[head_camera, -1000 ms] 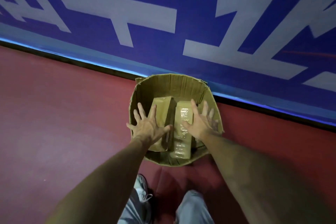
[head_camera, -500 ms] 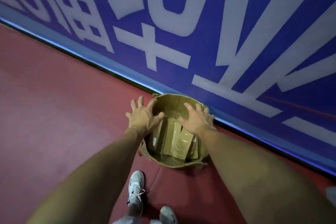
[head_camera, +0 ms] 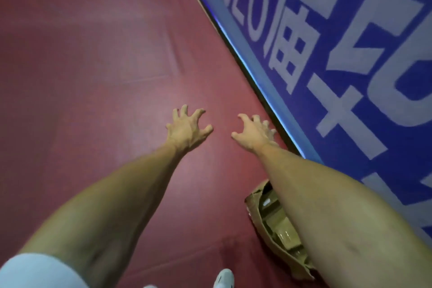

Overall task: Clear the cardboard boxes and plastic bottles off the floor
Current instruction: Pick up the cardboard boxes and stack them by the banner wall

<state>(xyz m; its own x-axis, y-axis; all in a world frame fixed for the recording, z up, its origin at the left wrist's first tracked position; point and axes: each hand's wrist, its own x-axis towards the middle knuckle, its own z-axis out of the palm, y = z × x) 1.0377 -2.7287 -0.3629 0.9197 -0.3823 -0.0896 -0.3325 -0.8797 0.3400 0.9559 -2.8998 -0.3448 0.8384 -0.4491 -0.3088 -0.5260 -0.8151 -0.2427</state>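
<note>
Cardboard box (head_camera: 256,204) w/ smaller boxes (head_camera: 281,229) inside; L grip (head_camera: 187,130), R grip (head_camera: 253,134) empty, half-curled.

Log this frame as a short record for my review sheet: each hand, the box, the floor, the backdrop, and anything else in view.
left hand: fingers spread and bent, holding nothing, out over the floor
right hand: same pose, holding nothing, near the banner's foot
cardboard box: on the floor at lower right, partly hidden by the right forearm
smaller boxes: inside the cardboard box
bottles: none clearly visible
floor: red
banner: blue, white characters, along the right
shoe: white, bottom edge
</note>
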